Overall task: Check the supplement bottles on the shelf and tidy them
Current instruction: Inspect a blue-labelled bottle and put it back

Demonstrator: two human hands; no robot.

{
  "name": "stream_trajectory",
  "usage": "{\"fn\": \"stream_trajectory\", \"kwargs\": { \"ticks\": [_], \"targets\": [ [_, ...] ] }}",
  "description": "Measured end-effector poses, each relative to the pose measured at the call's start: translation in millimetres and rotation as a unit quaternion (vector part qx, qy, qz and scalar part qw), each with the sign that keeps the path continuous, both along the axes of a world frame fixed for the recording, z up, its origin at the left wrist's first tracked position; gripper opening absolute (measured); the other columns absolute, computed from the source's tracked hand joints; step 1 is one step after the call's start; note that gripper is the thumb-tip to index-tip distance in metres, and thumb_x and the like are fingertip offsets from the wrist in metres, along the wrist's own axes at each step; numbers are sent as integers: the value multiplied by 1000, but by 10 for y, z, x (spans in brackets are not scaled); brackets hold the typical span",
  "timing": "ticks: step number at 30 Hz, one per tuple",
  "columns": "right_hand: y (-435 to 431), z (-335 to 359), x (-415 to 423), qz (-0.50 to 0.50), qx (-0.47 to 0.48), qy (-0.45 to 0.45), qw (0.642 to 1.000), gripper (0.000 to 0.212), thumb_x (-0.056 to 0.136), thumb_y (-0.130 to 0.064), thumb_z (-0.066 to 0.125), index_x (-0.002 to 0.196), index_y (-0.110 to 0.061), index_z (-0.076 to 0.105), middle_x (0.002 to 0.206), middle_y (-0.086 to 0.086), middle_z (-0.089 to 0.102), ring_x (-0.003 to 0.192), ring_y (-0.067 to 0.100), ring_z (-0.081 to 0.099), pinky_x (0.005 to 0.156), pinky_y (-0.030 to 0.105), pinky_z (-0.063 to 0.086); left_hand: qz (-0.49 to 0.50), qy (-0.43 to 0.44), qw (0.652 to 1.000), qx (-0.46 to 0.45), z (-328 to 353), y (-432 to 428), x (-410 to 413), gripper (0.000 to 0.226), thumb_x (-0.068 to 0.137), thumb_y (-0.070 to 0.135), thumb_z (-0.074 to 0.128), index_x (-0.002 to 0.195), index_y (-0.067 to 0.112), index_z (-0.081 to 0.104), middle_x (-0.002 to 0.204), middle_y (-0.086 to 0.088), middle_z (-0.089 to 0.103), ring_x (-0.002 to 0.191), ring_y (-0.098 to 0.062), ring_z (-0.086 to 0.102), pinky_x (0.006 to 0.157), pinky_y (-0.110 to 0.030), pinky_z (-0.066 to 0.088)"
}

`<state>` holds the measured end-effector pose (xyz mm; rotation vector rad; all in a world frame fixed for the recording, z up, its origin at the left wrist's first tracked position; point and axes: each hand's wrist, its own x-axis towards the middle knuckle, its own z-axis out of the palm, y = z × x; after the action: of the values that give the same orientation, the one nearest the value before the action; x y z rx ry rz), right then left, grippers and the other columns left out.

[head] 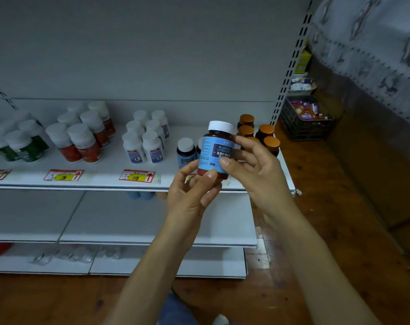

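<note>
On the white shelf (105,181), green-labelled bottles (23,146) stand at nine o'clock, red-labelled bottles (82,141) next; the left hand (190,191) pinches the base of the blue-labelled bottle (214,151), upright above the shelf's front edge; the right hand (258,167) grips its side from three o'clock; copper-capped bottles (266,137) stand behind.

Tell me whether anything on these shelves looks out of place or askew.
The bottles on the stocked shelf stand upright in groups; none tipped or spilled. Only the blue-label bottle is off it, held in the left hand and right hand. Crumpled clear plastic on the bottom shelf looks like stray litter.
</note>
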<state>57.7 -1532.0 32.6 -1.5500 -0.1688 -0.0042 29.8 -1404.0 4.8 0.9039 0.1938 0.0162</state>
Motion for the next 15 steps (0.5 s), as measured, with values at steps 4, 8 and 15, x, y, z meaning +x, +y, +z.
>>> {"fn": "stream_trajectory", "kwargs": {
  "ticks": [4,8,15],
  "targets": [
    [21,-67,-13,9,22,30,999,50,87,-9,66,133,-18,50,103,-11,68,92,-5,67,71,11,51,13,-11,997,78,-40,38,44,49,66,23,83,110,10,66,106,-16,67,96,-23,68,78,-25,55],
    [21,-94,-20,6,40,42,998,45,87,-10,66,128,-22,53,85,-19,72,87,-6,68,69,9,50,23,-17,994,107,-42,63,47,45,55,33,84,94,16,68,97,-8,72,93,-23,69,79,-28,54],
    [64,-72,1,-7,53,45,998,40,82,-37,62,121,-29,60,100,-15,73,101,4,67,88,24,54,104,-105,930,335,31,67,21,59,61,25,86,113,14,60,104,-1,68,95,-11,66,79,-25,56]
  ]
}}
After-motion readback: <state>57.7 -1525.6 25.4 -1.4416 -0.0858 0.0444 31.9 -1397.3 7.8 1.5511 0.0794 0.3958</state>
